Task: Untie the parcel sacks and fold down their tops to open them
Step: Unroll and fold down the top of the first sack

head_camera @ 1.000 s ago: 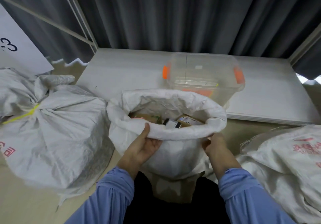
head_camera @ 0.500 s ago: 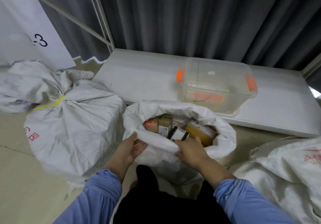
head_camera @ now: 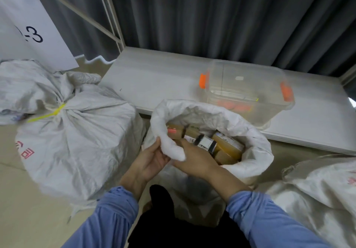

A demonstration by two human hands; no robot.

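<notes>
An open white woven sack [head_camera: 246, 147] stands in front of me, its top rolled down into a thick rim, with brown and taped parcels [head_camera: 225, 145] showing inside. My left hand [head_camera: 150, 161] holds the near-left part of the rim from outside, thumb on top. My right hand [head_camera: 194, 161] grips the same stretch of rim from the inner side, fingers tucked under the fabric. A second white sack [head_camera: 81, 145] stands to the left, its neck tied with a yellow strap [head_camera: 50, 114]. A third white sack [head_camera: 323, 195] lies at the right.
A clear plastic box with orange latches [head_camera: 248, 91] sits on a low white shelf board [head_camera: 154, 78] behind the open sack. A grey curtain [head_camera: 212, 12] and a white metal frame close the back. A white sign with a number [head_camera: 32, 26] leans at the far left.
My right hand moved from the rim's right side across to the near-left part, meeting my left hand. The rim has been rolled lower and the parcels show more. The camera swung left.
</notes>
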